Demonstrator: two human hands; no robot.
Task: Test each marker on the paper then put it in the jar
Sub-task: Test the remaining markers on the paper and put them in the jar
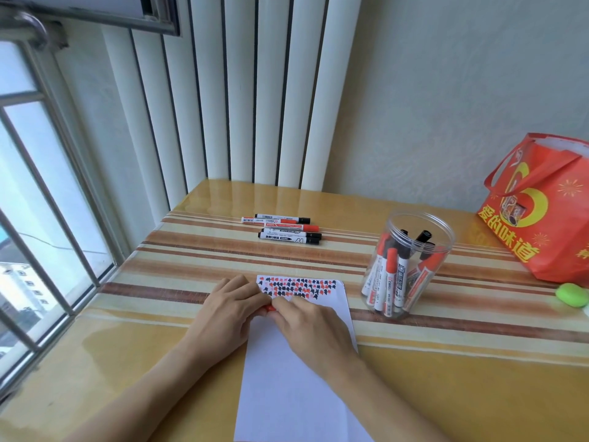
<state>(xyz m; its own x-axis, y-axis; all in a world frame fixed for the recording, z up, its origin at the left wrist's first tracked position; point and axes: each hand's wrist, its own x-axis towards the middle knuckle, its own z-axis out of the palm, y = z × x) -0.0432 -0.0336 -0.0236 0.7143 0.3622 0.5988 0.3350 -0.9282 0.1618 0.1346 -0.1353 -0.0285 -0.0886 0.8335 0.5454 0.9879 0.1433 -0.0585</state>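
Hands: we see both meet low in the middle of the frame, over the paper's top part, fingers curled together around a small red piece.
Left hand [230, 306]: we see it grasping the red marker [270, 309], of which only a sliver shows between the hands.
Right hand [310, 323]: its fingertips pinch the same red piece; we cannot tell cap from barrel.
Paper [296, 378]: a white sheet lying on the table at lower center, with rows of small red and black marks across its top edge, just above the hands.
Jar [406, 266]: a clear, open plastic jar right of center, upright beside the paper, with red and black markers standing inside it.
Loose markers [287, 229]: we count about five lying side by side at center, above the paper and well apart from the hands.
Table [446, 378]: glossy yellow with brown stripes.
Bag [541, 208]: red with yellow print, far right.
Green object [572, 294]: small, at the right edge below the bag.
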